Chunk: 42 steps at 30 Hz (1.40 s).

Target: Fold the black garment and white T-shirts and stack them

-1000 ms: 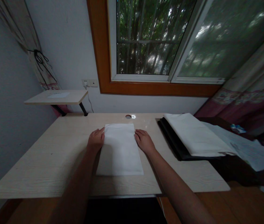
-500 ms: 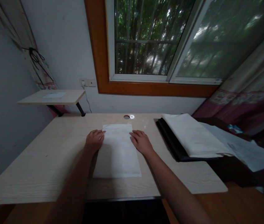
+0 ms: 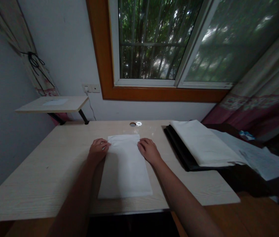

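Observation:
A flat white rectangular piece, which looks like folded cloth (image 3: 125,171), lies lengthwise on the table in front of me. Creases run along its far end. At its far left edge, my left hand (image 3: 99,149) has thumb and fingertips closed on the material. Opposite, my right hand (image 3: 148,149) rests with bent fingers on the far right edge, its thumb tucked against the border. Both palms stay outside the white piece, low over the tabletop. The fingertips' undersides are hidden.
A pale wooden table (image 3: 55,177) spans the view. To the right, a larger folded white cloth (image 3: 203,141) lies on a black folded item (image 3: 176,148), beside loose pale sheeting (image 3: 255,154). A small raised shelf (image 3: 72,104) stands at the back left. A round cable hole (image 3: 132,124) sits near the wall.
The white cloth has slid toward me, its near edge now closer to the table's front. Wrinkles at its far end are more marked. Both hands stay almost in place.

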{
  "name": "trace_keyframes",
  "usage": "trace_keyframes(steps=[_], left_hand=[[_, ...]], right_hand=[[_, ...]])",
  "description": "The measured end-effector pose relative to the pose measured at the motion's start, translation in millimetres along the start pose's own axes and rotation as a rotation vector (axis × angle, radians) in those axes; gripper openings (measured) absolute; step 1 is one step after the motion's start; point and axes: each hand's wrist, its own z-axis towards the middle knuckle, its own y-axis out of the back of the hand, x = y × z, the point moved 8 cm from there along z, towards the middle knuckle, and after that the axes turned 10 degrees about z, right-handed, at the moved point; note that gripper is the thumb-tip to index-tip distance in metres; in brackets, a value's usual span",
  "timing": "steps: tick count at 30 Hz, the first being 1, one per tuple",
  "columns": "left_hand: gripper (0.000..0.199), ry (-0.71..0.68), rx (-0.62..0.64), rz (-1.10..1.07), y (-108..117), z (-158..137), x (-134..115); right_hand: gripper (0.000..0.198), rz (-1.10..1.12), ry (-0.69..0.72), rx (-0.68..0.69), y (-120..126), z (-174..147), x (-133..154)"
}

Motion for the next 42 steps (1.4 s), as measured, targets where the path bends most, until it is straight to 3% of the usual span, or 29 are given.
trace_keyframes(steps=[4, 8, 14, 19, 22, 29, 36, 39, 42], left_hand=[[0.024, 0.039, 0.012, -0.001, -3.9, 0.5, 5.4], [0.037, 0.144, 0.011, 0.089, -11.2, 2.0, 15.5], [0.040, 0.320, 0.065, 0.160, -18.0, 13.0, 31.5], [0.036, 0.279, 0.196, 0.095, -33.6, 35.4, 35.0], [0.030, 0.244, 0.261, 0.011, -44.3, 44.6, 35.9], [0.022, 0.278, 0.227, -0.368, -43.8, 40.4, 35.0], [0.040, 0.366, 0.117, -0.620, -35.6, 41.1, 35.9], [0.047, 0.353, 0.096, -0.702, -34.9, 42.4, 33.6], [0.047, 0.361, 0.094, -0.739, -35.0, 42.0, 32.9]], right_hand=[[0.032, 0.024, -0.062, -0.033, 0.7, 1.9, -7.8], [0.042, 0.002, -0.171, -0.066, -0.6, 10.3, -21.2], [0.031, 0.022, -0.245, -0.088, -6.7, 31.1, -36.9], [0.014, 0.149, -0.193, -0.059, -14.3, 46.6, -42.5], [0.007, 0.259, -0.172, -0.074, -15.5, 50.7, -44.4], [0.008, 0.440, -0.119, -0.120, -14.2, 48.8, -45.0], [0.010, 0.439, -0.060, -0.130, -8.8, 49.1, -42.6], [0.012, 0.478, -0.105, -0.101, -12.2, 47.7, -45.3], [0.026, 0.549, -0.156, -0.057, -18.8, 45.2, -48.7]])
